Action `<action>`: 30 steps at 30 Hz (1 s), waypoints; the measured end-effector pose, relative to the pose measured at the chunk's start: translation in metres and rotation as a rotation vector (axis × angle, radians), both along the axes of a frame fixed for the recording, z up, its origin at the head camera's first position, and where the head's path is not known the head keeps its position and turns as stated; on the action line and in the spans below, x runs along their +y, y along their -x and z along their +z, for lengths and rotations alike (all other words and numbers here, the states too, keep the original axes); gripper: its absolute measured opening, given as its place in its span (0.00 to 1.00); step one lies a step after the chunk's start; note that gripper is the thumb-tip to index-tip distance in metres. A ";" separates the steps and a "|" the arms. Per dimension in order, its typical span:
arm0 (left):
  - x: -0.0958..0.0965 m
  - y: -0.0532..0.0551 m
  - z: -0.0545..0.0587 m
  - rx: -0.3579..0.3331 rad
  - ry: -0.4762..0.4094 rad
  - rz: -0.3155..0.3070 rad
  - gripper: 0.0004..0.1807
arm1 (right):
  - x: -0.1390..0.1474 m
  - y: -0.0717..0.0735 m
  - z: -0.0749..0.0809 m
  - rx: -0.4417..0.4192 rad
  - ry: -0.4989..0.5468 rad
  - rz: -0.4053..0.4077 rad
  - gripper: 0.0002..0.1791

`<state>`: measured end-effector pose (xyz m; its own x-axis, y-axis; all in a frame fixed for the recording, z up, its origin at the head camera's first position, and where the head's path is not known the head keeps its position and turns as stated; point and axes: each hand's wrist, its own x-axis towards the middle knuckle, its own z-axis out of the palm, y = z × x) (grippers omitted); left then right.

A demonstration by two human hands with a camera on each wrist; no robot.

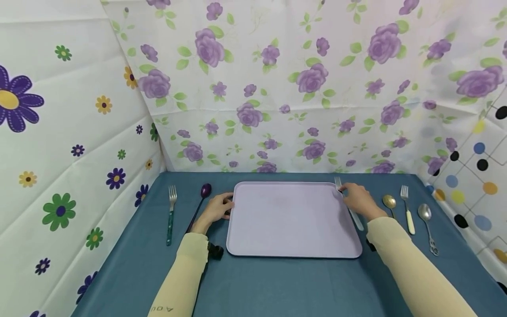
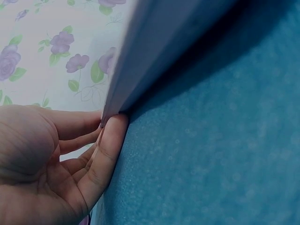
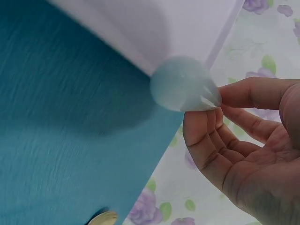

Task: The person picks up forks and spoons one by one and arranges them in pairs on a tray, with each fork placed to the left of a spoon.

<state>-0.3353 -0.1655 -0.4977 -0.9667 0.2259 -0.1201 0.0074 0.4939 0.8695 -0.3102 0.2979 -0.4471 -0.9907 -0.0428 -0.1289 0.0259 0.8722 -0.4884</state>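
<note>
A pale lilac tray [image 1: 293, 220] lies on the blue tablecloth. At its left rim, my left hand [image 1: 218, 208] pinches the edge, with the thumb above and fingertips [image 2: 115, 133] under the rim in the left wrist view. My right hand [image 1: 359, 200] holds a fork with a pale blue handle [image 1: 356, 220] between thumb and fingers, its tines pointing away beyond the tray's far right corner. From the right wrist camera, the rounded handle end [image 3: 183, 84] faces the lens and hides the rest of the fork. It overlaps the tray's right side there.
Left of the tray lie a green-handled fork [image 1: 170, 220] and a dark purple spoon [image 1: 205, 190], partly behind the left hand. On the right are a gold spoon [image 1: 389, 201], a cream-handled fork [image 1: 409, 220] and a silver spoon [image 1: 425, 213]. Flower-printed sheets [image 1: 277, 88] wall the table's back.
</note>
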 end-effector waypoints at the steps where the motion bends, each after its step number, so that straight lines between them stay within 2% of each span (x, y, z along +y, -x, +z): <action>1: 0.000 0.000 0.000 -0.002 0.000 0.000 0.27 | -0.002 0.000 0.001 -0.004 0.004 0.005 0.25; 9: -0.002 -0.001 -0.001 0.000 0.005 0.007 0.27 | -0.021 0.002 0.004 -0.002 -0.042 0.033 0.23; 16: 0.000 0.000 -0.001 -0.017 -0.004 0.010 0.27 | -0.030 0.004 0.000 -0.019 -0.001 0.050 0.23; 30: 0.002 -0.001 -0.001 -0.014 0.002 0.022 0.27 | -0.048 0.008 -0.003 -0.020 -0.003 0.054 0.22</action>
<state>-0.3345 -0.1639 -0.4983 -0.9696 0.2046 -0.1342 -0.0156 0.4954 0.8685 -0.3177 0.2500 -0.4503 -0.9842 -0.0959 -0.1491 -0.0116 0.8740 -0.4857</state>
